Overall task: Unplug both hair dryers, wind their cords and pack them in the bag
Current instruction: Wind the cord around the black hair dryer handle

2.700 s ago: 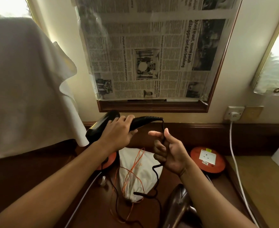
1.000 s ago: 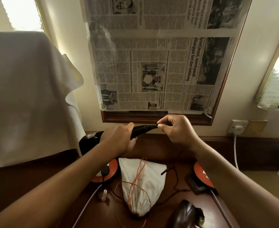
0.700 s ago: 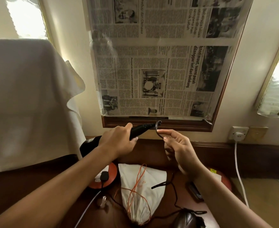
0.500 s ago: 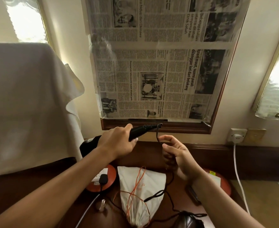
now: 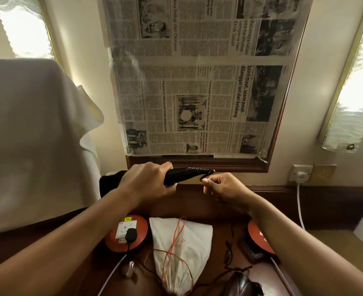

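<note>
My left hand (image 5: 148, 182) grips the handle of a black hair dryer (image 5: 182, 175), held level above the dark wooden table. Its body sticks out left of my hand. My right hand (image 5: 223, 186) pinches the black cord (image 5: 203, 178) just under the ribbed strain relief at the handle's end. The rest of that cord (image 5: 227, 251) hangs down to the table. A white drawstring bag (image 5: 182, 248) with an orange string lies flat below my hands. A second, dark glossy hair dryer (image 5: 242, 284) lies at the bottom edge.
A red extension reel (image 5: 141, 238) left of the bag has a black plug (image 5: 131, 235) in its socket. Another red reel (image 5: 258, 237) sits on the right, partly behind my arm. A white plug sits in the wall socket (image 5: 300, 174). White cloth (image 5: 33, 135) hangs at left.
My right hand went down along the cord and has come back up to the handle's end, pinching the cord there. The view tilted upward a little.
</note>
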Action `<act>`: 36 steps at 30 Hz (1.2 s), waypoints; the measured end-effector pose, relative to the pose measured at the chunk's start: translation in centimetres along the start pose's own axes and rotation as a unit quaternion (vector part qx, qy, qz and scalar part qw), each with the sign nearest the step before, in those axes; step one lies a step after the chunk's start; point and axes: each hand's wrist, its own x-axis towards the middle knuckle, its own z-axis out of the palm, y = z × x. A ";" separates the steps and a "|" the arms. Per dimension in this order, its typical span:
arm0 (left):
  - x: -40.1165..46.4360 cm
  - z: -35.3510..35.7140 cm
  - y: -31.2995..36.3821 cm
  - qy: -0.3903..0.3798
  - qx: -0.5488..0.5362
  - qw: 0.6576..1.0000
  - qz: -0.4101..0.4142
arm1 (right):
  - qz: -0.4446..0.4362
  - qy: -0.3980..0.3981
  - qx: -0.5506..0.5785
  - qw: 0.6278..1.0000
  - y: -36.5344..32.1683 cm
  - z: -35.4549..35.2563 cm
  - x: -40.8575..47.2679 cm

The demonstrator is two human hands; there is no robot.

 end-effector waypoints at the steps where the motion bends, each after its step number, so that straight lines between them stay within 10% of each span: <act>1: 0.0 -0.1 0.0 -0.003 0.003 1.000 0.007 | -0.010 0.014 -0.040 0.999 -0.2 -0.3 0.2; 21: 0.4 -0.2 1.9 -0.107 0.133 0.985 0.007 | -0.195 0.172 -0.223 0.939 -3.7 -1.8 -0.1; 36: 1.1 -1.0 0.4 -0.043 0.062 0.995 -0.071 | -0.101 0.078 -0.029 0.991 -1.3 2.5 -5.0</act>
